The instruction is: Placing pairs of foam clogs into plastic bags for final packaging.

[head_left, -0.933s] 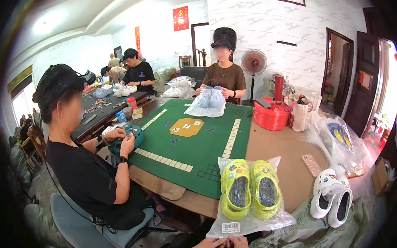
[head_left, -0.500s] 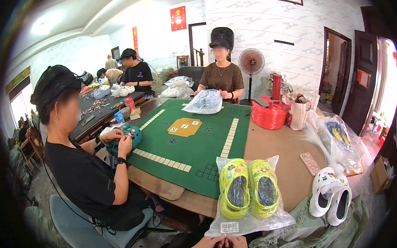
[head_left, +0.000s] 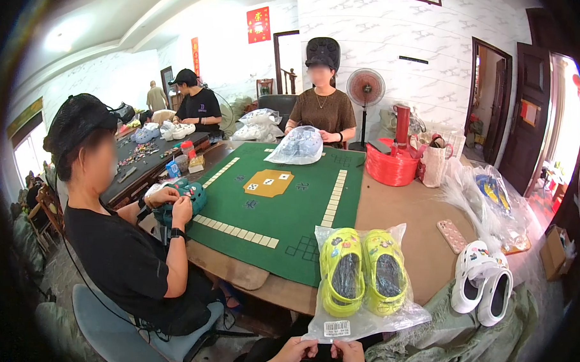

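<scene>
A clear plastic bag (head_left: 375, 325) holds a pair of lime-green clogs (head_left: 341, 272) with small charms on their uppers. It lies on the near edge of the table, its open-looking end hanging toward me with a white label showing through. Pinched on that lower edge, my left hand (head_left: 290, 353) grips the plastic left of the label. My right hand (head_left: 350, 357) pinches the same edge a little to the right, with a small gap between the hands. Whether the edge is sealed, I cannot tell.
White clogs (head_left: 484, 283) rest on a green sack (head_left: 457, 337) to my right, near a phone in a pink case (head_left: 452, 237). Red twine (head_left: 393, 164) stands farther back. A co-worker (head_left: 119, 239) at left handles a teal clog (head_left: 186, 200); another across holds a bagged pair.
My hands, which were together at the bag's lower edge, have moved apart along it, the left one leftward. The bag has hardly shifted. A distant person now stands more upright.
</scene>
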Demonstrator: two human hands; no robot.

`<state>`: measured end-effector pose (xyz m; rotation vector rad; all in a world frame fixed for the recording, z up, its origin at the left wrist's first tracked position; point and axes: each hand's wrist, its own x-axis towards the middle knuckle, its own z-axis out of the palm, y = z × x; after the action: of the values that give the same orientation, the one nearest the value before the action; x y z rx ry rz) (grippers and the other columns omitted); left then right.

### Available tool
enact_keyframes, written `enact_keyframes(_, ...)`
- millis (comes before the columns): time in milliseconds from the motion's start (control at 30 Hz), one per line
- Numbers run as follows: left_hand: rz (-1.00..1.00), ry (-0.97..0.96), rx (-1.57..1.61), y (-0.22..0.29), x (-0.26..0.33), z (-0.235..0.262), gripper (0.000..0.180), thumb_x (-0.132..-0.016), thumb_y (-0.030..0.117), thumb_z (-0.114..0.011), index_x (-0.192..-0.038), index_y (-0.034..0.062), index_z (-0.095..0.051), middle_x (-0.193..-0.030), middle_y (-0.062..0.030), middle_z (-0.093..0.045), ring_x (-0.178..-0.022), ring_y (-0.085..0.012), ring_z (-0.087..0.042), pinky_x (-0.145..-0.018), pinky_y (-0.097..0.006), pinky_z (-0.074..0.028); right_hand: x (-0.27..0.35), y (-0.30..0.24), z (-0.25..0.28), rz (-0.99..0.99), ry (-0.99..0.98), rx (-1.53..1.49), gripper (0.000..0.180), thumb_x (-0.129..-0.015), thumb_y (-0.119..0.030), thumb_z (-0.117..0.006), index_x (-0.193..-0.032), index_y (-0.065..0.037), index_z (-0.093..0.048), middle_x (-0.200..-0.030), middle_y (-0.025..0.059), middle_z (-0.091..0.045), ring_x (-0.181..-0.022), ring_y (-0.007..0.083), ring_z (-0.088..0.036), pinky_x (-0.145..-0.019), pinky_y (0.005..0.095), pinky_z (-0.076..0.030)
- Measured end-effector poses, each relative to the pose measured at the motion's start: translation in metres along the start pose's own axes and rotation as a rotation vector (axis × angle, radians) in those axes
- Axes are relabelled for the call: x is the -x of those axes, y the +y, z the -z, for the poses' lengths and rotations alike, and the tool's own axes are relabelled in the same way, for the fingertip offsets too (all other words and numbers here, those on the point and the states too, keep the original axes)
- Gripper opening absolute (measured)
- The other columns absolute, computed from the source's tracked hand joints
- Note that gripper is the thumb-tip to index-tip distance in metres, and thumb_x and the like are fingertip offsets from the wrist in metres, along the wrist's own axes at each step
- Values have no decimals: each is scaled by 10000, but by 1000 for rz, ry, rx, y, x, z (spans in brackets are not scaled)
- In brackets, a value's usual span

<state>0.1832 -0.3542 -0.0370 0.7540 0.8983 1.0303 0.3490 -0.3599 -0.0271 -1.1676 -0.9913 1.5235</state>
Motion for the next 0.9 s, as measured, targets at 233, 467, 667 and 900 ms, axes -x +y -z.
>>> enact_keyframes(233,114,-91,133,-13,-10,28,240,-916,121,-536,-699,21,-553,-664,-53,-540,-635,-133,-499,-634,-256,-394,1,-3,5,-21,-37,2,275,-888,-184,-540,-679,-18,-606,-611,4,-555,-574,119,-507,-561,262,-399)
enact_keyframes(467,78,-112,94,-27,-13,41,225,-905,93,-532,-701,6,-569,-684,-80,-573,-635,-144,-510,-625,-254,-395,-3,19,14,-29,-64,-126,232,-908,-160,-588,-746,-1,-636,-666,23,-599,-601,92,-541,-587,228,-423)
enact_keyframes(667,-39,-663,-261,3,6,4,405,-986,329,-409,-1113,-32,-542,-998,-110,-595,-806,-166,-580,-731,-279,-463,9,9,28,74,-341,-150,187,-913,-122,-570,-775,-6,-622,-693,36,-606,-624,110,-555,-593,248,-431)
enact_keyframes(900,32,-217,-47,-32,-6,39,324,-972,230,-473,-1170,-24,-506,-1075,-121,-599,-927,-211,-597,-833,-345,-478,27,6,10,107,-462,89,236,-943,-221,-568,-857,-12,-635,-741,8,-612,-680,89,-566,-628,238,-458)
